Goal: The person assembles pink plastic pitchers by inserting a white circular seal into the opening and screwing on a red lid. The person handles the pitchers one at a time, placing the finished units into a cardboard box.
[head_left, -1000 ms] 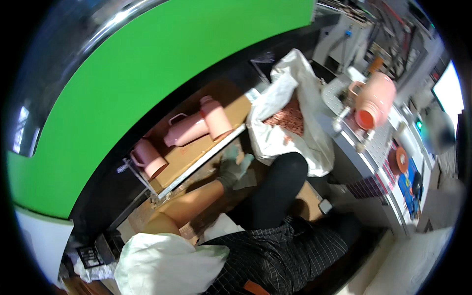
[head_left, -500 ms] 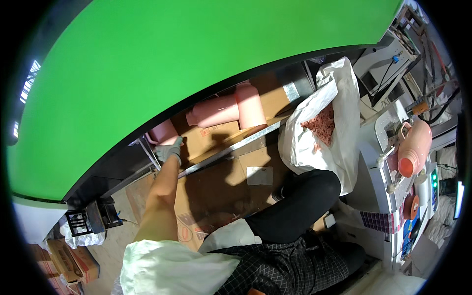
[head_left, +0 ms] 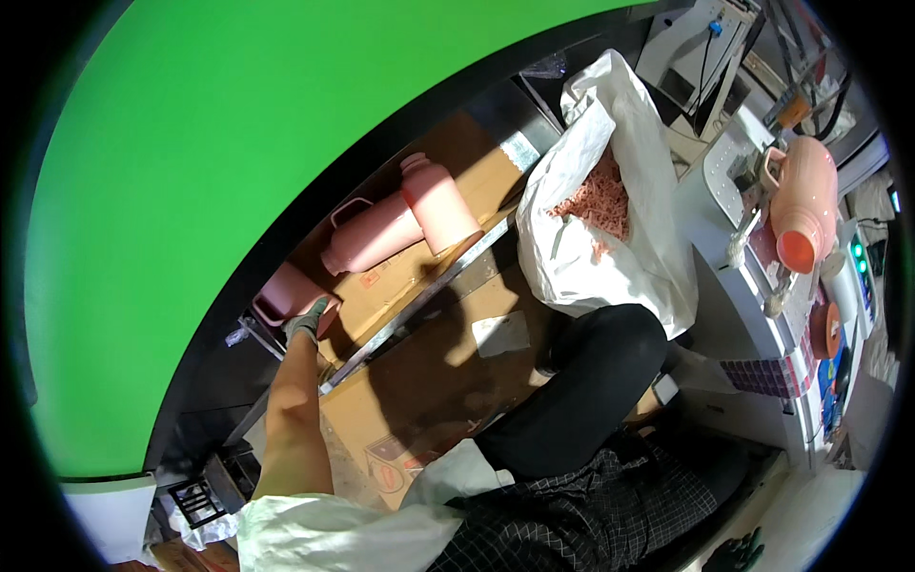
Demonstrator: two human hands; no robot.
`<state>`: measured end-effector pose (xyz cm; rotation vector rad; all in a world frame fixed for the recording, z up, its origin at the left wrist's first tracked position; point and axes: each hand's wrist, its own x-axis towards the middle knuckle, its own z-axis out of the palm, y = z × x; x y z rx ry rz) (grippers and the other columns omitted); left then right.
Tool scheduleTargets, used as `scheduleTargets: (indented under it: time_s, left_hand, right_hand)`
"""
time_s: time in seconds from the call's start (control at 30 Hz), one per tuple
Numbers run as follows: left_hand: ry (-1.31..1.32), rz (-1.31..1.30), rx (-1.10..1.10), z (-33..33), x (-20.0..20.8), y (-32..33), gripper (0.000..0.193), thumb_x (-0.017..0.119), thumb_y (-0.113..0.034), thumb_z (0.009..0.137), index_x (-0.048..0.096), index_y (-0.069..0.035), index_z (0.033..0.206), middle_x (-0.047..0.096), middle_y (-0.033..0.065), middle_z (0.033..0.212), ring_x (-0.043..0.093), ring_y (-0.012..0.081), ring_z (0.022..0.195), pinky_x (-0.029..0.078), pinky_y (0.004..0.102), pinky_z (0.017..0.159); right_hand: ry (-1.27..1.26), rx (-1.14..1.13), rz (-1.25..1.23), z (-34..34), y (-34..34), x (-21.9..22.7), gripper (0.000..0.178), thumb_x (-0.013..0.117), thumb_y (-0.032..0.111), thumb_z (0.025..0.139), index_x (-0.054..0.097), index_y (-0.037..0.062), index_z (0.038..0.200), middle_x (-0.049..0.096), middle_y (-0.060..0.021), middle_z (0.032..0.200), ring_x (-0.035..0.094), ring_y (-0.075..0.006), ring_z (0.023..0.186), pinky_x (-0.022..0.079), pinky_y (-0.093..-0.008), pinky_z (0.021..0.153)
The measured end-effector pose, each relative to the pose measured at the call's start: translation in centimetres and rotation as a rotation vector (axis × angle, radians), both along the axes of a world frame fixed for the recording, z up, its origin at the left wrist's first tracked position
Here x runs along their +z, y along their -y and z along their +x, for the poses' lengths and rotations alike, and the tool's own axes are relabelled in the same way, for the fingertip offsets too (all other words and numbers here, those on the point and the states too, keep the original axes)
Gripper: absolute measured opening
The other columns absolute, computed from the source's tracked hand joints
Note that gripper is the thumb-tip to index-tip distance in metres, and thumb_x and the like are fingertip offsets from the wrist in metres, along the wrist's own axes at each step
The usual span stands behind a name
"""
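Note:
My left hand (head_left: 306,322), in a grey glove, reaches into the cardboard-lined bin under the green panel. Its fingers close on the near end of a pink plastic jug shell (head_left: 292,294), which lies on its side. Beside it in the bin lie a pink jug shell with a handle (head_left: 376,234) and another pink jug shell (head_left: 441,205), its neck pointing away from me. At the lower right edge, dark finger-like shapes (head_left: 739,551) look like a gloved hand, perhaps my right; what its fingers do is too dim to tell.
A white sack (head_left: 658,257) of pink plastic scraps (head_left: 599,202) stands right of the bin. A pink jug (head_left: 805,200) lies on the white machine ledge (head_left: 720,205) at right. The bin's metal front rail (head_left: 419,302) runs below my reach; the big green panel (head_left: 238,114) overhangs it.
My view has turned and shifted, so the bin's contents show more fully. The left-hand jug shell shows farther out from under the panel, with my left hand at its end.

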<state>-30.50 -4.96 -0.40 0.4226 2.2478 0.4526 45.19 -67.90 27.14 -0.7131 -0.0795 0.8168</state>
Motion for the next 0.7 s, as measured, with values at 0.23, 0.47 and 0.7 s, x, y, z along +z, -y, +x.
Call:
scheduleTargets:
  time_s: [0.23, 0.47, 0.7]
  left_hand:
    - [1.361, 0.385, 0.108, 6.5, 9.4, 10.8, 0.068, 0.075, -0.031, 0.098, 0.045, -0.005, 0.154, 0.061, 0.0115, 0.147, 0.06, 0.0284, 0.134, 0.054, 0.0413, 0.11]
    - [1.157, 0.333, -1.356, 27.7, 22.3, 14.6, 0.102, 0.094, -0.017, 0.067, 0.045, -0.007, 0.156, 0.058, 0.0072, 0.146, 0.05, 0.0213, 0.135, 0.039, 0.038, 0.117]
    - [1.082, 0.769, -1.285, 42.2, 25.2, 17.9, 0.108, 0.091, -0.029, 0.077, 0.027, -0.001, 0.16, 0.043, 0.0161, 0.155, 0.043, 0.0302, 0.145, 0.034, 0.0438, 0.12]
  right_hand:
    - [0.529, -0.167, -0.41, -1.5, -7.5, -7.8, 0.058, 0.055, 0.034, 0.105, 0.045, 0.0045, 0.154, 0.051, -0.0192, 0.156, 0.057, -0.0297, 0.131, 0.051, -0.0458, 0.105]
    - [0.388, 0.294, -0.447, -15.8, -29.6, 2.0, 0.092, 0.078, 0.04, 0.089, 0.034, 0.0026, 0.16, 0.054, -0.0105, 0.141, 0.057, -0.0263, 0.124, 0.05, -0.0396, 0.104]
    - [0.865, 0.121, -0.347, -17.2, -25.0, 0.6, 0.141, 0.104, 0.034, 0.058, 0.015, 0.0004, 0.162, 0.038, -0.0205, 0.158, 0.047, -0.0313, 0.143, 0.043, -0.0464, 0.116]
